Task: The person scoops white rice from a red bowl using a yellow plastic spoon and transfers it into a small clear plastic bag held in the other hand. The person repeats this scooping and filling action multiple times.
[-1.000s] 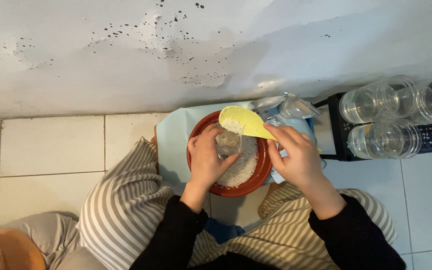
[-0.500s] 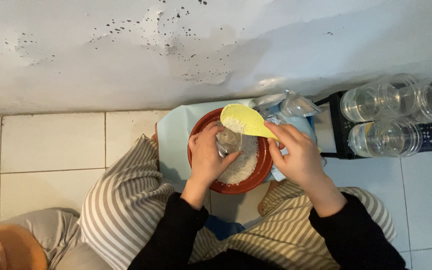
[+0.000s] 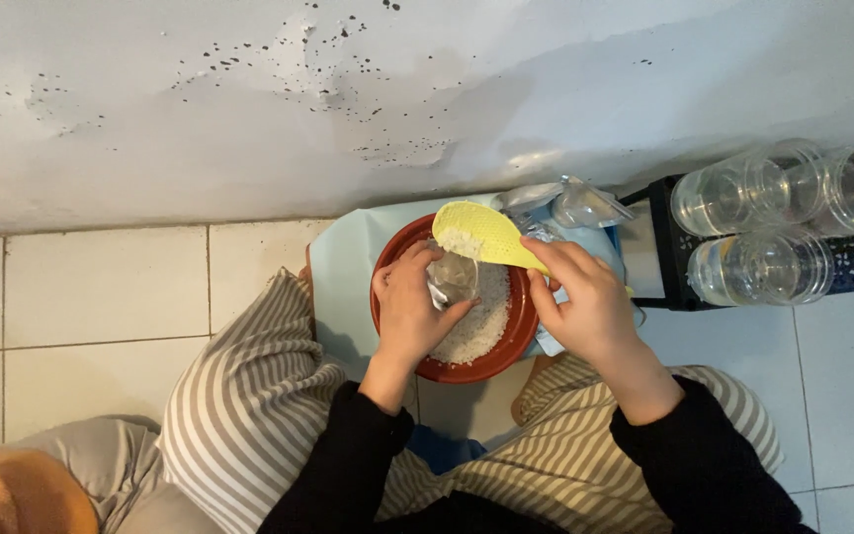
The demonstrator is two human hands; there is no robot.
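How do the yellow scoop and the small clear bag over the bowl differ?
The yellow scoop is opaque and rigid, held by the right hand; the clear bag is see-through and crumpled, held by the left hand. Both are over the red bowl of white grains.

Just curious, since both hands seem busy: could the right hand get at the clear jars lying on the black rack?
Probably yes, once freed. The right hand holds the yellow scoop over the red bowl; the clear jars lie to its right, nothing between.
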